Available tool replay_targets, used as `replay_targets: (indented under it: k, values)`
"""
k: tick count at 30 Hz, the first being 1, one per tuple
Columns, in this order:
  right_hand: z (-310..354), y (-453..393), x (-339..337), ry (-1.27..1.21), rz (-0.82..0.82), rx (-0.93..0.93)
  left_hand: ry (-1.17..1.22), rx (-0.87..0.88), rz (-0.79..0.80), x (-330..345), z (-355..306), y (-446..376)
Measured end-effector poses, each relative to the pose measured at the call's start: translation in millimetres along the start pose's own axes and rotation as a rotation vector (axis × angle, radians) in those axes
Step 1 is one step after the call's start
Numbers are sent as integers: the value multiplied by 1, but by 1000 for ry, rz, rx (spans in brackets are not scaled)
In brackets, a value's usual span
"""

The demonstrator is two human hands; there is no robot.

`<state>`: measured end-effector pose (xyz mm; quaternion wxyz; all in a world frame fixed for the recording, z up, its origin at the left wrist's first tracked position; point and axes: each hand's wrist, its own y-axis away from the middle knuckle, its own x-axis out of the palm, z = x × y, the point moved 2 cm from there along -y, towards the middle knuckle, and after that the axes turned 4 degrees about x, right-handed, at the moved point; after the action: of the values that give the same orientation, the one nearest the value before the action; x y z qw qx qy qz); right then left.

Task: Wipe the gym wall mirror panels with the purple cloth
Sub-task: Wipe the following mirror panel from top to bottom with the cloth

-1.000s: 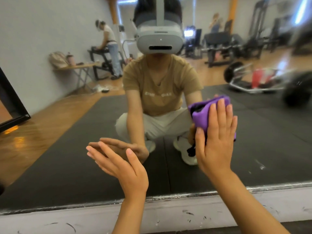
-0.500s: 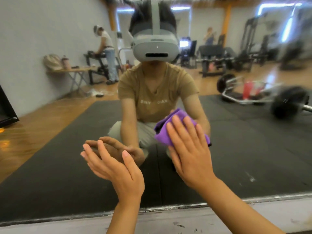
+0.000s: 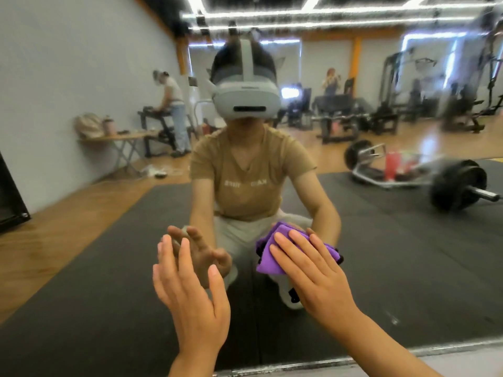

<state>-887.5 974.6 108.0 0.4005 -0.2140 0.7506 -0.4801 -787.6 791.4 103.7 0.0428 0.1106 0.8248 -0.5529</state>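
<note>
Crumpled purple cloth (image 3: 275, 250) lies flat against the gym wall mirror (image 3: 408, 254), long axis from ten to four o'clock, under the right hand's (image 3: 317, 278) straight fingers (image 3: 285, 242). Left hand (image 3: 190, 297) hovers at nine o'clock, fingers spread wide.

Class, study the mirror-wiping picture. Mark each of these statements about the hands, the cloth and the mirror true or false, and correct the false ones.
1. The right hand presses the purple cloth flat against the mirror. True.
2. The left hand holds a spray bottle. False: it holds nothing, its fingers straight and spread.
3. The cloth sits near the mirror's lower part, above the bottom edge. True.
4. The cloth is green. False: it is purple.
5. The fingers of the right hand curl round the cloth in a fist. False: they lie straight over it.
</note>
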Motion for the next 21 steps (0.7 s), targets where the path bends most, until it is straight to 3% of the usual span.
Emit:
replay_targets:
  k: [9, 13, 17, 21]
  values:
    - [2, -34, -45, -102, 162, 83, -142, -29, 154, -31, -31, -44]
    - [1, -59, -77, -139, 340, 104, -212, -43, 349, -62, -54, -81]
    - [-11, -107, -119, -212, 605, 285, -318, -65, 609, -89, -78, -123]
    - [-33, -172, -163, -259, 681, 311, -359, -3, 730, -112, -114, -181]
